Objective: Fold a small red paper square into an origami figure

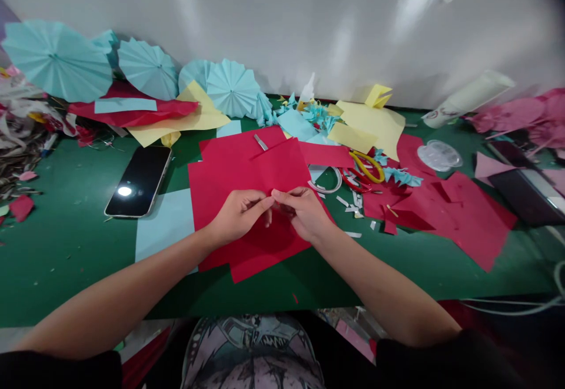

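My left hand (242, 215) and my right hand (305, 211) meet over a pile of red paper sheets (220, 186). Thumbs and fingertips of both are pinched together at the near edge of a red paper sheet (282, 165) that appears raised off the pile. The fingers partly cover that edge, so any fold there is hidden. A small metallic strip (261, 142) lies on the red paper just beyond the hands. To the right of my right hand are yellow-handled scissors (367, 167), a red handle loop (353, 182) and a white ring-shaped loop (327, 180).
A phone (139, 182) lies left on the green table (88, 271), beside light blue paper (163, 224). Pleated blue paper fans (232, 86) line the wall. Behind are yellow paper (375, 124) and a glue bottle (308, 90). Red offcuts (472, 218) and a clear plastic lid (439, 155) sit right.
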The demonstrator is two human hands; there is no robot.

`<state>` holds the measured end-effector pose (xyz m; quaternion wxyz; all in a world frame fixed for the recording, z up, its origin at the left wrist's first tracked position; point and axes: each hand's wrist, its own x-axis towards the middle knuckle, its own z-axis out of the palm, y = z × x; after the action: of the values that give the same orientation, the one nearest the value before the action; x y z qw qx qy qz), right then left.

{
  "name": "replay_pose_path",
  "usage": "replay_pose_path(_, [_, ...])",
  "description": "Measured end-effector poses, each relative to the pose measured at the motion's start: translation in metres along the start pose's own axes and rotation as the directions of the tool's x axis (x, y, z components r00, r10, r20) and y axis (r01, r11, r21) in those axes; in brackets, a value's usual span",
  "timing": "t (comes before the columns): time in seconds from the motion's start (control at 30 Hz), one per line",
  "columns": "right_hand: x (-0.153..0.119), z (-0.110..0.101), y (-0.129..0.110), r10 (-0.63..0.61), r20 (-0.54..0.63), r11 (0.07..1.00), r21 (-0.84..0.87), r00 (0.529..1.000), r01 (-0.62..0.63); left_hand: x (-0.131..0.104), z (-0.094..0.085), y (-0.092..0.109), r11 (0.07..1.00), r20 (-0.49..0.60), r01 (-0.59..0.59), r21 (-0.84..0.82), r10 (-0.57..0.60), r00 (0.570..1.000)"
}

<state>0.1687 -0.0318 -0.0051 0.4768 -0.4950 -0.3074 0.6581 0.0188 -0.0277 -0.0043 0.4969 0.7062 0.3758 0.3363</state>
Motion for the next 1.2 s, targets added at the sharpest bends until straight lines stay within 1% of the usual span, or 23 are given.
replay_pose_path(0.13, [0.006, -0.007, -0.004, -0.028, -0.036, 1.000, -0.015, 0.999, 0.027, 0.001, -0.002, 0.001, 0.996, -0.004, 0.048, -0.070, -0.048, 0.999])
replay_pose_path(0.23, [0.012, -0.013, -0.009, -0.093, -0.052, 0.996, -0.012, 0.994, 0.092, 0.000, -0.003, 0.001, 0.994, -0.016, 0.056, -0.096, -0.058, 0.998])
replay_pose_path(0.37, [0.019, -0.021, -0.017, -0.165, -0.069, 0.986, 0.002, 0.984, 0.166, 0.000, -0.004, 0.000, 0.994, -0.028, 0.053, -0.093, -0.056, 0.998])
replay_pose_path(0.5, [0.025, -0.028, -0.023, -0.240, -0.138, 0.970, 0.005, 0.961, 0.243, 0.001, -0.005, 0.000, 0.997, -0.050, 0.044, -0.064, -0.047, 0.998])
replay_pose_path(0.57, [0.026, -0.028, -0.021, -0.235, -0.155, 0.969, 0.042, 0.960, 0.244, 0.001, -0.005, 0.001, 0.999, -0.072, 0.028, -0.034, -0.030, 0.997])
replay_pose_path(0.6, [0.025, -0.026, -0.018, -0.207, -0.138, 0.972, 0.081, 0.969, 0.219, 0.002, -0.004, 0.002, 1.000, -0.084, 0.017, -0.014, -0.018, 0.996])
replay_pose_path(0.67, [0.020, -0.019, -0.009, -0.116, -0.057, 0.984, 0.131, 0.992, 0.123, 0.002, -0.003, 0.002, 1.000, -0.090, 0.002, 0.028, 0.001, 0.996])
replay_pose_path(0.7, [0.017, -0.015, -0.004, -0.071, 0.005, 0.990, 0.121, 0.997, 0.070, 0.003, -0.003, 0.002, 0.999, -0.083, -0.001, 0.046, 0.005, 0.997])
replay_pose_path(0.73, [0.014, -0.011, 0.000, -0.050, 0.070, 0.994, 0.096, 0.996, 0.043, 0.003, -0.003, 0.002, 0.998, -0.064, -0.002, 0.060, 0.006, 0.998])
replay_pose_path(0.8, [0.008, -0.005, 0.006, -0.042, 0.137, 0.999, 0.026, 0.990, 0.039, 0.003, -0.003, 0.000, 0.997, -0.006, -0.002, 0.079, 0.003, 1.000])
replay_pose_path(0.87, [0.003, -0.003, 0.009, -0.067, 0.133, 0.997, -0.022, 0.989, 0.070, 0.004, -0.004, -0.002, 0.995, 0.023, 0.001, 0.102, -0.003, 1.000])
replay_pose_path(0.9, [0.002, -0.002, 0.010, -0.072, 0.114, 0.996, -0.045, 0.991, 0.077, 0.004, -0.004, -0.003, 0.992, 0.002, 0.011, 0.122, -0.011, 1.000])
replay_pose_path(0.97, [0.001, -0.004, 0.010, -0.078, 0.075, 0.992, -0.089, 0.994, 0.085, 0.005, -0.004, -0.005, 0.985, -0.117, 0.066, 0.161, -0.048, 0.992])
replay_pose_path(1.0, [0.002, -0.004, 0.011, -0.084, 0.072, 0.990, -0.111, 0.994, 0.092, 0.006, -0.004, -0.006, 0.983, -0.176, 0.110, 0.147, -0.083, 0.981])
replay_pose_path(1.03, [0.002, -0.005, 0.012, -0.095, 0.085, 0.985, -0.134, 0.992, 0.106, 0.006, -0.003, -0.007, 0.984, -0.215, 0.153, 0.088, -0.131, 0.968])
replay_pose_path(1.07, [0.002, -0.005, 0.013, -0.112, 0.109, 0.979, -0.159, 0.988, 0.128, 0.007, -0.002, -0.008, 0.982, -0.231, 0.187, -0.019, -0.186, 0.955])
replay_pose_path(1.1, [0.002, -0.006, 0.014, -0.133, 0.136, 0.970, -0.187, 0.982, 0.157, 0.007, -0.001, -0.008, 0.965, -0.215, 0.206, -0.160, -0.238, 0.947])
replay_pose_path(1.17, [0.001, -0.005, 0.014, -0.172, 0.180, 0.942, -0.259, 0.969, 0.216, 0.007, 0.002, -0.009, 0.878, -0.170, 0.203, -0.434, -0.301, 0.938])
replay_pose_path(1.2, [0.001, -0.005, 0.013, -0.187, 0.193, 0.925, -0.296, 0.963, 0.239, 0.007, 0.004, -0.008, 0.828, -0.165, 0.196, -0.525, -0.325, 0.931])
